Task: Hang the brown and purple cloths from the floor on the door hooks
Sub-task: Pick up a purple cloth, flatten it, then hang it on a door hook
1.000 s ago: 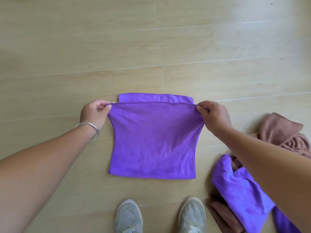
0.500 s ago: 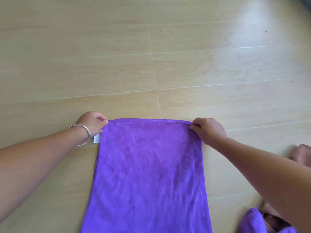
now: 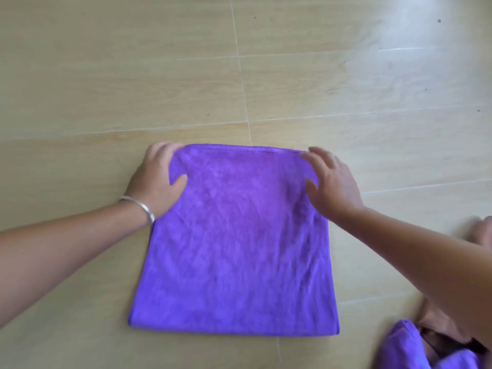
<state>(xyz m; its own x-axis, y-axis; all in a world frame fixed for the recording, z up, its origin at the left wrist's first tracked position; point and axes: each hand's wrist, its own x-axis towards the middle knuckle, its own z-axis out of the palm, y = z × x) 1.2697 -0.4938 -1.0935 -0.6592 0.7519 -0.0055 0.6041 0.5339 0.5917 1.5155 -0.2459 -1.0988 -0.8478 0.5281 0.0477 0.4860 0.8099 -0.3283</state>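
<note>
Both forearms reach in from the lower corners of the frame toward its middle. The left hand (image 3: 157, 179) lies palm down on the upper left corner of the purple cloth (image 3: 237, 243), its fingers straight and loosely spread over the hem, the thumb resting further in on the fabric; a silver bracelet (image 3: 139, 209) circles the wrist. The right hand (image 3: 332, 182) is at the upper right corner, fingers extended and apart, palm facing down on or just above the fabric; it is blurred, so contact there cannot be told. Neither hand pinches or curls round anything. The cloth lies flat on the floor (image 3: 106, 75) in the centre of the frame, folded into a near-square, slightly longer from top to bottom of the frame, with its stitched hem toward the top and its fold toward the bottom edge. In the lower right corner, partly behind the right forearm, sits a heap with a second purple cloth (image 3: 402, 344) touching a brown cloth (image 3: 436, 318). The floor is pale wood-look tile with thin light grout lines and a few dark specks
</note>
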